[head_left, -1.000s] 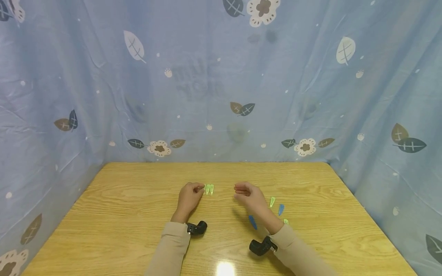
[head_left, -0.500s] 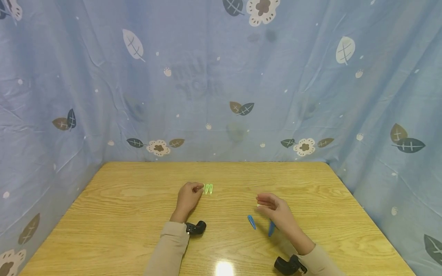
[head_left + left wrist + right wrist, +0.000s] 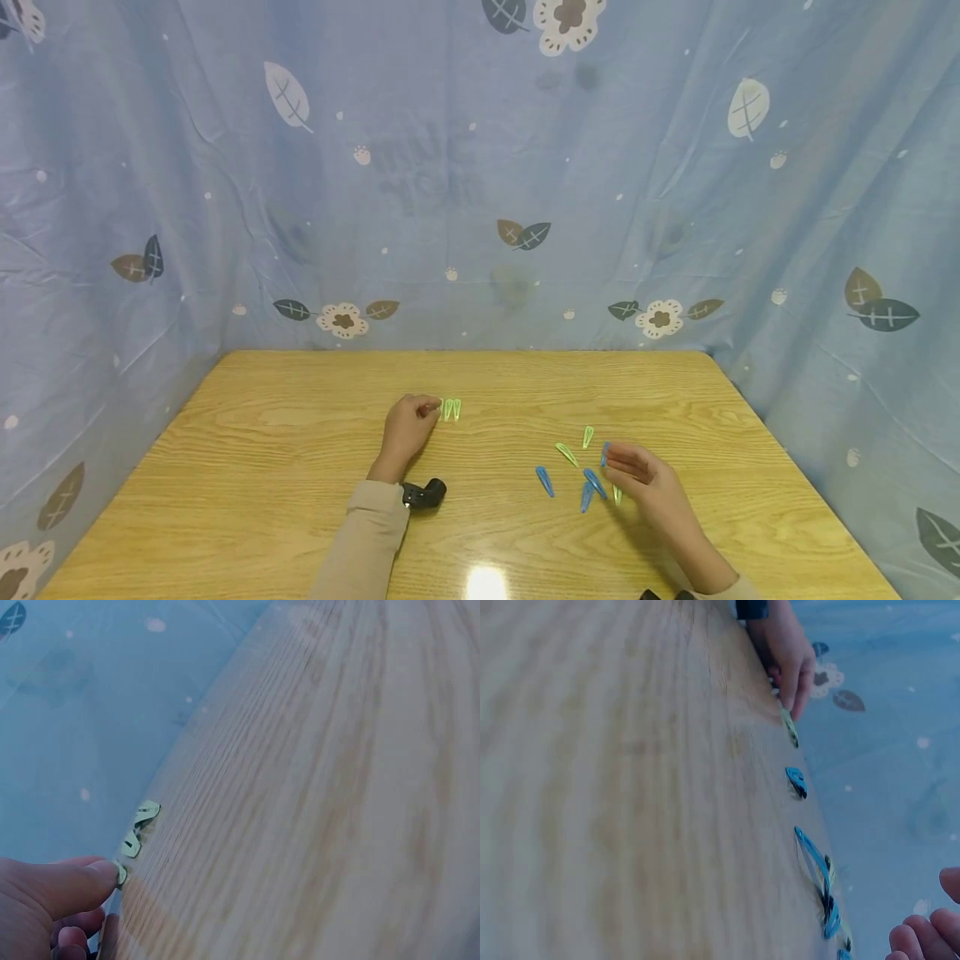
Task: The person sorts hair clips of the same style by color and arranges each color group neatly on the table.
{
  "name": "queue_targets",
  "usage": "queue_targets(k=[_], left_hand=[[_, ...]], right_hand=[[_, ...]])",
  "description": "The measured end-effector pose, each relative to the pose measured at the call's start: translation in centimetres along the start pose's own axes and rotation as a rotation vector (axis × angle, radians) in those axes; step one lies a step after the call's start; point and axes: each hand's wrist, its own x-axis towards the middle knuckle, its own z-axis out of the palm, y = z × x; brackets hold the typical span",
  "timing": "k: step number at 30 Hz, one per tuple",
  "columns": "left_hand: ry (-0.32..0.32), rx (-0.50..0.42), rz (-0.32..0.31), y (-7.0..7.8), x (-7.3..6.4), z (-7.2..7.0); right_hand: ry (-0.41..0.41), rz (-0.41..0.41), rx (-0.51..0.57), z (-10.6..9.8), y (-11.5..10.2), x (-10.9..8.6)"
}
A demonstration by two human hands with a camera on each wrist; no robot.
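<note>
Light-green, slim teardrop-shaped hair clips point(image 3: 448, 409), three in a row, lie side by side on the yellow wood-grain table point(image 3: 300, 467), long axes roughly near-to-far. Left hand point(image 3: 407, 432) at the row's left end, thumb and fingers pinching the leftmost green clip point(image 3: 121, 874); other two just right of its fingertips.

Right hand point(image 3: 648, 482) well apart, over the loose clips: fingers bent, gap between thumb and fingertips, nothing seen in its grip.

Key relation, as judged: nearest blue teardrop-shaped clip point(image 3: 604, 454) is just left of the right fingertips, long axis near-to-far; touching or not, can't tell. Right hand clearly nearer than left. Loose green clip point(image 3: 617, 494) by the thumb, partly covered. Slanted blue clip point(image 3: 595, 483) just left of the thumb, another blue clip point(image 3: 587, 498) meeting it, overlap unclear. Farther left: two loose greens, one near-to-far point(image 3: 588, 437), one diagonal point(image 3: 566, 453). Lone blue clip point(image 3: 544, 481) sits between the hands, closer to the right, tilted.
</note>
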Motion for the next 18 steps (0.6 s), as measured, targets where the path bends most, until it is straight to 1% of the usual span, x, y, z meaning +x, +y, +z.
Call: queue_targets(k=[7, 14, 18], left_hand=[[0.004, 0.002, 0.002, -0.1, 0.1, 0.1], [-0.01, 0.007, -0.021, -0.2, 0.1, 0.1], [0.004, -0.016, -0.003, -0.3, 0.1, 0.2]], right_hand=[[0.06, 0.055, 0.002, -0.7, 1.0, -0.8], [0.071, 0.167, 0.001, -0.6, 2.0, -1.1], [0.08, 0.163, -0.021, -0.4, 2.2, -1.1]])
